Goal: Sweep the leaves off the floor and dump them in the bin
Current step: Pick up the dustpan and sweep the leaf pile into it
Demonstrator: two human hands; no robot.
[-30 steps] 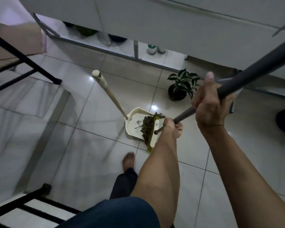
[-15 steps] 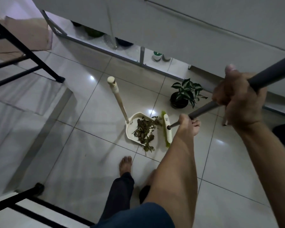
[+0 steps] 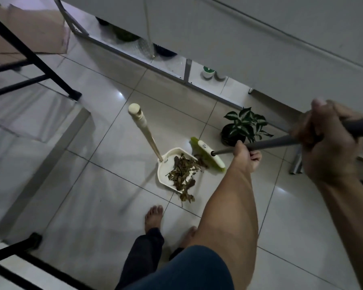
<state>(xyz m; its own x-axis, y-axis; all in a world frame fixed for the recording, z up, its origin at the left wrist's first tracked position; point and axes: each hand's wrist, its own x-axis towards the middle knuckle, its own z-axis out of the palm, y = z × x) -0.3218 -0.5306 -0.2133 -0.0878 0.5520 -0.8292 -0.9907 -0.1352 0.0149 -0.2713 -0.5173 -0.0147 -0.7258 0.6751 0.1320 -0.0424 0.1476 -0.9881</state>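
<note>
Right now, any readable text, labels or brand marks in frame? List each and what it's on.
None legible.
Broom head: small dark mark on its cream top, too small and blurred to read.
Green-lidded container under the cabinet: no readable label.
Dustpan, cardboard: no print visible.

Both bare arms extend forward and down, the left hand (image 3: pixel 246 156) clenched low with knuckles curled under, the right hand (image 3: pixel 325 141) fisted higher and nearer the camera, thumb up. Two bare feet (image 3: pixel 153 216) stand below, dark trouser legs above them.
</note>
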